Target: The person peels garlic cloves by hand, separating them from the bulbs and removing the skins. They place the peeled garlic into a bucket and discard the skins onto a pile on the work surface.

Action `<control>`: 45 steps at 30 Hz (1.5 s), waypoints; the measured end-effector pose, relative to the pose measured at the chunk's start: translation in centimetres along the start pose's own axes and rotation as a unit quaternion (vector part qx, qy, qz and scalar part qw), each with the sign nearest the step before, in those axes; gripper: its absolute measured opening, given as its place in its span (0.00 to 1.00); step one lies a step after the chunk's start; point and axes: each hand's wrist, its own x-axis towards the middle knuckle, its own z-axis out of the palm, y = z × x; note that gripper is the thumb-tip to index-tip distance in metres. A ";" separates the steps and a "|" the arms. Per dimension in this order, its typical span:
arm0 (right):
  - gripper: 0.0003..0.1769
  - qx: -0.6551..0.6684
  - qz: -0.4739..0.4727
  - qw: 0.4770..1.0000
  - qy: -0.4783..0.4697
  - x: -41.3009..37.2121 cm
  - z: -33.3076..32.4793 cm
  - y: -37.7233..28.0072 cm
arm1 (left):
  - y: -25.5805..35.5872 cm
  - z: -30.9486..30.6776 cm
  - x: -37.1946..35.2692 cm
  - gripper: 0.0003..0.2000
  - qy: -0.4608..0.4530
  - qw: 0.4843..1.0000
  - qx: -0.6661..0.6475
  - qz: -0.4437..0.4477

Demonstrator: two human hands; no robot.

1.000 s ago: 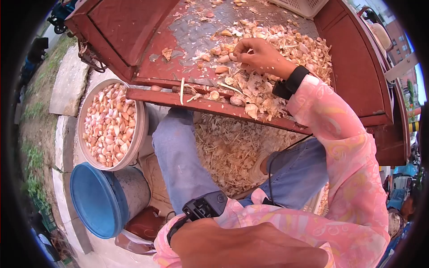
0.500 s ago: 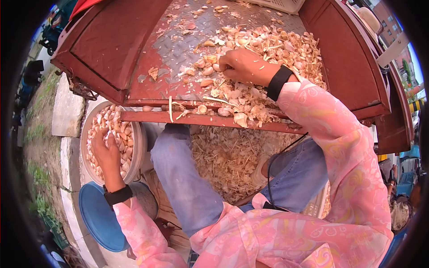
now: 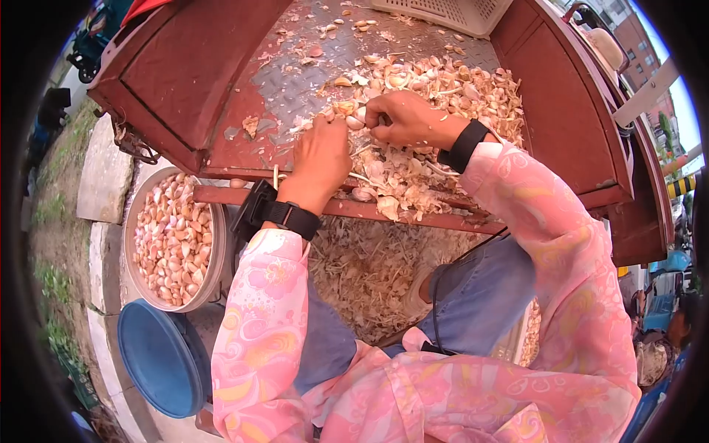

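Note:
My left hand (image 3: pixel 323 159) is over the front of the red metal bed, its fingers curled in and their tips hidden. Just to its right, my right hand (image 3: pixel 408 120) is closed, thumb and fingers pressed together. Pinkish garlic cloves (image 3: pixel 357 118) lie in the gap between the hands, against the right fingertips. What either hand grips is hidden. Behind and right of my right hand spreads a heap of garlic cloves (image 3: pixel 473 92). Below it, papery garlic skins (image 3: pixel 402 177) reach the front edge.
A round tub (image 3: pixel 219 255) full of garlic cloves stands at the left, with a blue-lidded bucket (image 3: pixel 159 358) in front of it. A cream plastic basket (image 3: pixel 450 13) sits at the back. Garlic skins (image 3: pixel 362 273) cover the ground between my legs. The bed's front rail (image 3: pixel 244 195) crosses before me.
My left hand has left the tub of cloves and moved up and right onto the bed beside my right hand. My right hand stays near the heap, its fingers still closed.

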 end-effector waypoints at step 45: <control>0.06 -0.089 -0.089 0.983 0.137 -3.3 3.1 -1.8 | -13.5 -7.3 -14.1 0.10 0.344 0.843 -0.297 -0.286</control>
